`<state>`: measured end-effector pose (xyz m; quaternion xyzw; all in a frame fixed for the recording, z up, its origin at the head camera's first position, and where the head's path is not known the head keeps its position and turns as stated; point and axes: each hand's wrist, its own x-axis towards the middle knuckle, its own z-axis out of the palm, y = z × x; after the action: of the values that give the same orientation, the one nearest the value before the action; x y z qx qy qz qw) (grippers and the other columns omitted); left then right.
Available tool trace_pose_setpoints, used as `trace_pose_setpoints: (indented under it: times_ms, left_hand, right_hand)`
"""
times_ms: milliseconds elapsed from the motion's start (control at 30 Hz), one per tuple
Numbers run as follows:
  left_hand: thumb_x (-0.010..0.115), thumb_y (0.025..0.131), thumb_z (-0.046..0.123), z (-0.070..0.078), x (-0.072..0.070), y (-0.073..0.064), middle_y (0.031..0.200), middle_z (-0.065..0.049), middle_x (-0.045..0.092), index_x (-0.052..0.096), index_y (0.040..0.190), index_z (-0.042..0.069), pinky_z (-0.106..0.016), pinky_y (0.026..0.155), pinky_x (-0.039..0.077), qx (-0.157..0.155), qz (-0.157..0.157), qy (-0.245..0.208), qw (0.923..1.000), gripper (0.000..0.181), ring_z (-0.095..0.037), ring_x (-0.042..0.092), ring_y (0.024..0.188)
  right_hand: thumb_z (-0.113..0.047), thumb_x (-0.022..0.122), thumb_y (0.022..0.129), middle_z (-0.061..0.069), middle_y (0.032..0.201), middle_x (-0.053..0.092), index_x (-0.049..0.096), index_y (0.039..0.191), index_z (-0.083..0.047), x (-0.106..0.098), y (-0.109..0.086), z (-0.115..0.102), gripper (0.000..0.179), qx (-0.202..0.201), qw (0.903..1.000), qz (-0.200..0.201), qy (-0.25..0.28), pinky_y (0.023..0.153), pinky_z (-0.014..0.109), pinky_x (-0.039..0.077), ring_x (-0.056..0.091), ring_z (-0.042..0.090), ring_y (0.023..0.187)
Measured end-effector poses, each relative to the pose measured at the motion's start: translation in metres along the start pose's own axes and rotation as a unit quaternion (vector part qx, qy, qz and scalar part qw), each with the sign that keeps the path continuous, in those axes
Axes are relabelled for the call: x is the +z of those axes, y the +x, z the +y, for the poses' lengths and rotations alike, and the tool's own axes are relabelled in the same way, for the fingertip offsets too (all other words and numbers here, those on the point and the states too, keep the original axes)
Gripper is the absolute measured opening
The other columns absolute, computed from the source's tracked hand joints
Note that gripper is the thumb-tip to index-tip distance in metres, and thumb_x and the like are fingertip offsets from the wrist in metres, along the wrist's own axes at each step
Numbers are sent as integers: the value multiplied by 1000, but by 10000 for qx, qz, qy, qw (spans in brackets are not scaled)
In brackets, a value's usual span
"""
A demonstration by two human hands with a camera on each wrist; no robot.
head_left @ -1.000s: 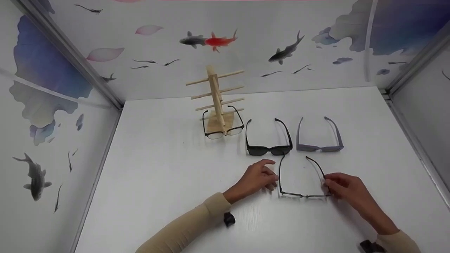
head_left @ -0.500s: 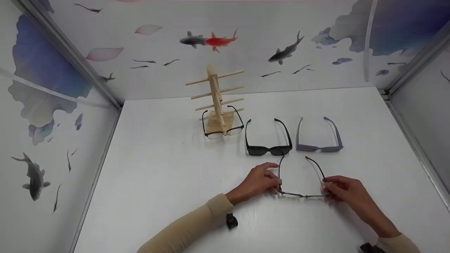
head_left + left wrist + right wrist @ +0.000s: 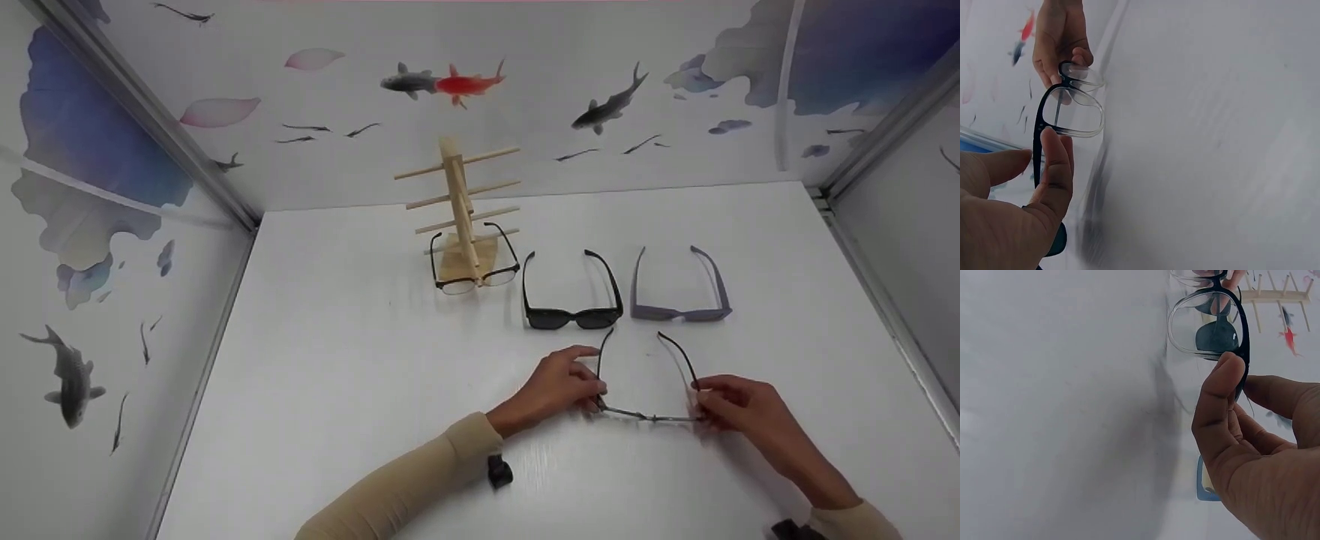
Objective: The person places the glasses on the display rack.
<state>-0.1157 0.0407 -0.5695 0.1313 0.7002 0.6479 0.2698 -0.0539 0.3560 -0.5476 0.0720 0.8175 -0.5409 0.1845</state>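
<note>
A pair of eyeglasses (image 3: 655, 418) with a black top rim and clear lower rims is held with its arms unfolded and pointing away from me. My left hand (image 3: 551, 386) pinches its left arm near the hinge, between thumb and fingers. On the other side, my right hand (image 3: 746, 409) pinches the right arm close to the hinge. Both wrist views show the lenses between the hands. Just beyond the held pair lie black sunglasses (image 3: 574, 319), and right of them purple-grey glasses (image 3: 681, 315), both unfolded on the white table (image 3: 315, 360).
Towards the back stands a wooden display rack (image 3: 459, 195) with several crossbars. Another pair of black-rimmed eyeglasses (image 3: 456, 286) hangs at its lowest level. Patterned panels (image 3: 315, 165) with painted fish enclose the table on the back and sides.
My left hand has moved right and taken hold of the left arm of the eyeglasses. The eyeglasses' arm tips have shifted slightly right. My right hand keeps its grip almost in place.
</note>
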Motion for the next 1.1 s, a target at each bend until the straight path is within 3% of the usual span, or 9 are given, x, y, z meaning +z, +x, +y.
trace_pose_setpoints:
  times_ms: [267, 567, 900, 1100]
  left_hand:
    - [73, 91, 6, 4, 9, 3, 86, 1, 74, 48, 148, 2, -30, 65, 62, 93, -64, -14, 9999, 62, -17, 73, 68]
    - [69, 93, 2, 15, 15, -2, 92, -4, 74, 43, 151, 0, -50, 73, 63, 382, -256, -10, 9989, 63, -15, 73, 69]
    - [67, 94, 0, 23, 15, -13, 100, -17, 72, 41, 152, 1, -32, 68, 63, 567, -191, 30, 9982, 64, -14, 73, 73]
    - [66, 94, 1, 25, 12, -16, 102, -21, 71, 43, 152, 5, -30, 69, 63, 579, -57, 78, 9983, 62, -12, 72, 73]
  right_hand:
    - [-30, 64, 101, 19, 109, 71, 59, 134, 5, -7, -6, 2, 48, 38, 9997, 123, -191, 73, 30, 62, 71, 20, 86]
    - [-31, 67, 99, 25, 104, 69, 58, 134, 5, -13, -16, -1, 51, -213, 9996, 185, -39, 74, 32, 63, 72, 25, 84]
    - [-29, 65, 100, 27, 102, 69, 59, 133, 6, -15, -21, -14, 48, -426, 9986, 256, -163, 72, 33, 63, 72, 25, 81]
    - [-28, 65, 100, 29, 102, 69, 60, 132, 5, -12, -21, -21, 46, -574, 9978, 305, -117, 72, 34, 64, 72, 25, 81]
